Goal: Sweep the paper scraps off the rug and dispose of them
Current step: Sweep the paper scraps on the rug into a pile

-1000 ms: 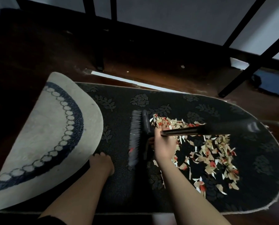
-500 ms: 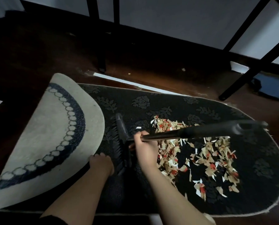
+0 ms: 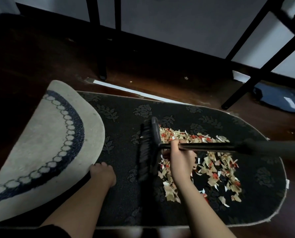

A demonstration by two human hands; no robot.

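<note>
Brush head is back at the left edge of the scraps

Half a second ago the brush head [image 3: 149, 148] stood further to the left, close to the folded-over end of the rug [image 3: 45, 148]; now it is near the frame centre, touching the paper scraps [image 3: 203, 162]. The right hand [image 3: 182, 157] on the handle [image 3: 212, 146] moved right with it.

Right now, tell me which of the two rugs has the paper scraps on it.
The dark floral oval rug, where the scraps lie right of the broom head. The pale rug with the blue ring overlaps its left end and carries none.
</note>
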